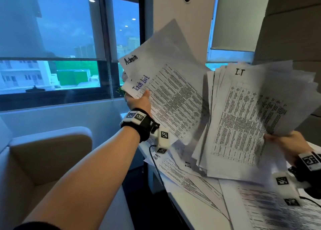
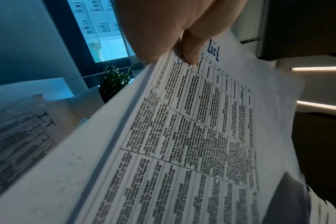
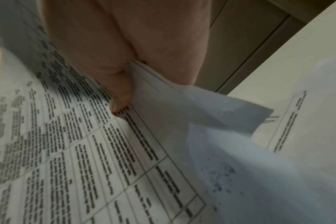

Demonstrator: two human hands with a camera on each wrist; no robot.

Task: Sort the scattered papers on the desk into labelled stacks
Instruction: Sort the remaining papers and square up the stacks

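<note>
My left hand (image 1: 139,99) holds up two sheets by their corner, thumb on the front: a printed table headed "Task List" (image 1: 173,97) and, behind it, a sheet marked "Admin" (image 1: 156,51). In the left wrist view the thumb (image 2: 190,50) presses on the Task List sheet (image 2: 182,136). My right hand (image 1: 284,141) grips a thick fanned bundle of papers (image 1: 243,122) with "I.T" written on the top sheet, raised above the desk. In the right wrist view the thumb (image 3: 117,84) pinches that bundle (image 3: 86,151).
More printed sheets lie scattered on the white desk (image 1: 189,205), one marked "HR" (image 1: 173,167). A beige armchair (image 1: 48,160) stands at the lower left. Windows (image 1: 52,47) and a small plant (image 1: 120,91) are behind. A black cable (image 1: 154,160) hangs off the desk edge.
</note>
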